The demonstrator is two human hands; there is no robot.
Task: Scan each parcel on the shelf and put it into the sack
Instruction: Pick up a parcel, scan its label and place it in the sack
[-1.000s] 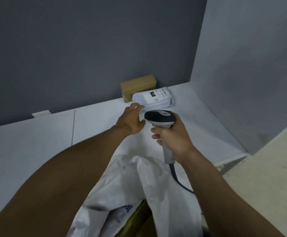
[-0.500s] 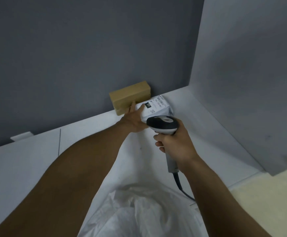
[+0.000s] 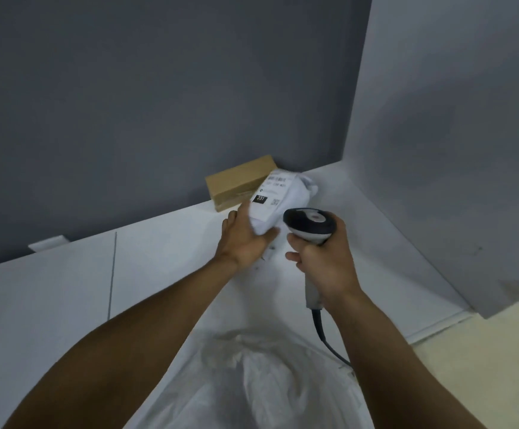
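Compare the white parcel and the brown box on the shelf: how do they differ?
The white parcel is a soft, rumpled bag; the brown box is a rigid, square-edged carton. The white parcel shows a printed label; the brown box shows none. The left hand grips the white parcel; no hand holds the brown box. The right hand holds the scanner. Both are at the back of the shelf, outside the sack.

Dark grey wall point(image 3: 128, 103), small white tab point(image 3: 47, 244) against it, beige floor point(image 3: 484, 366)
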